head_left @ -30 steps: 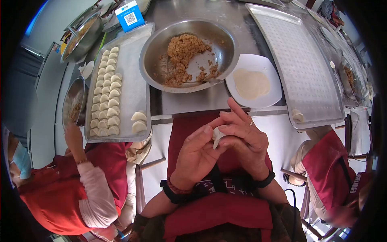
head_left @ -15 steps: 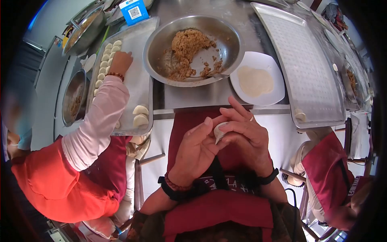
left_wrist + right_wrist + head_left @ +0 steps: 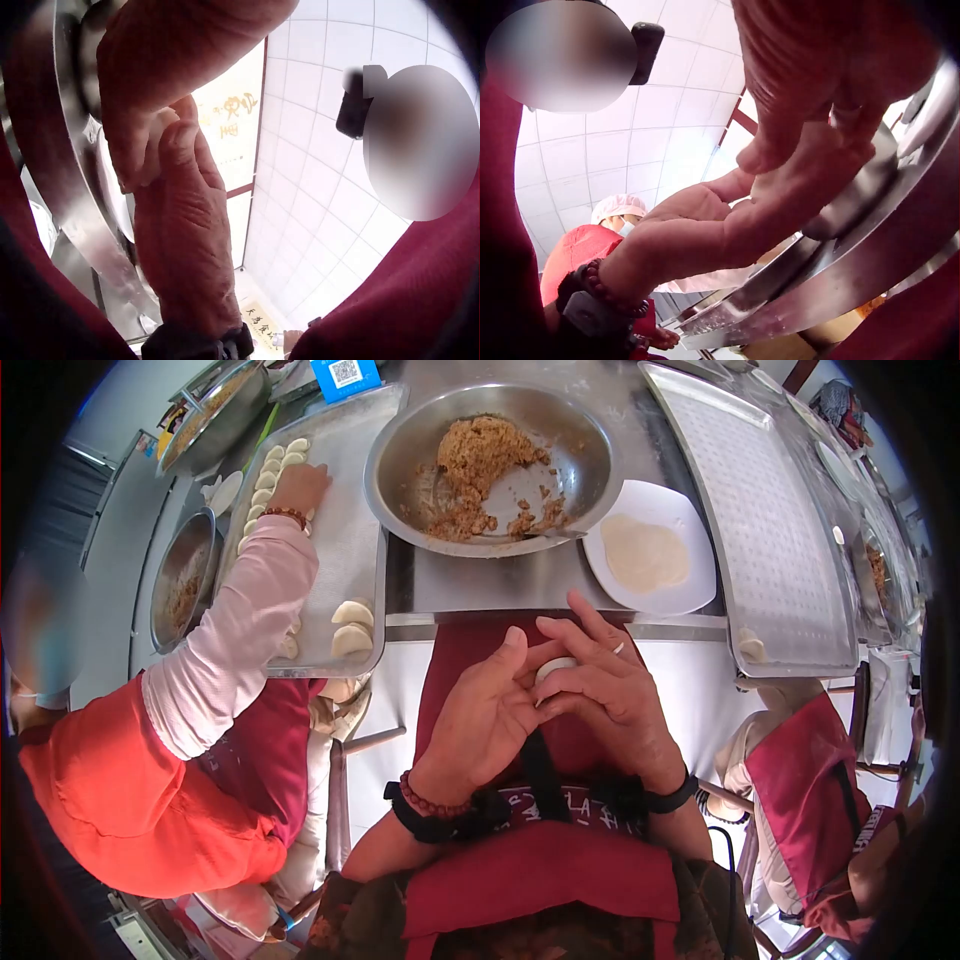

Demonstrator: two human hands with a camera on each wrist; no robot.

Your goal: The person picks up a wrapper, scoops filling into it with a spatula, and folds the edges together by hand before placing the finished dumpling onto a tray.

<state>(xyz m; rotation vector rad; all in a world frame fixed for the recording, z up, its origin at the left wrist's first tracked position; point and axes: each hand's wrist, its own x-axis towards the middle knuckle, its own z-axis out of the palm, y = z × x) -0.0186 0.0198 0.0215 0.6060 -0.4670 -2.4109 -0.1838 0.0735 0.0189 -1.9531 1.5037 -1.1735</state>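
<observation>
A pale dumpling [image 3: 556,668] is between both hands above the lap, partly hidden by fingers. The right hand [image 3: 620,710] pinches it between thumb and fingers. Against its other side lies the left hand [image 3: 480,710], thumb raised and fingers extended. In the left wrist view, the right hand [image 3: 187,225] grips the dumpling [image 3: 157,142] beside the left hand's fingers. The right wrist view has the left hand [image 3: 690,240] stretched beneath the right hand [image 3: 817,67].
A metal bowl [image 3: 395,500] of brown filling stands beyond the hands, beside a white plate [image 3: 702,560] with pale wrappers. Trays flank them: one [image 3: 345,480] with rows of dumplings, another [image 3: 790,540] with one near its front. Another person's arm [image 3: 255,595] reaches over the left tray.
The other person's arm has come from the left bowl onto the left tray. Both hands stay together at the dumpling, now more covered by the right fingers. The head view has shifted slightly.
</observation>
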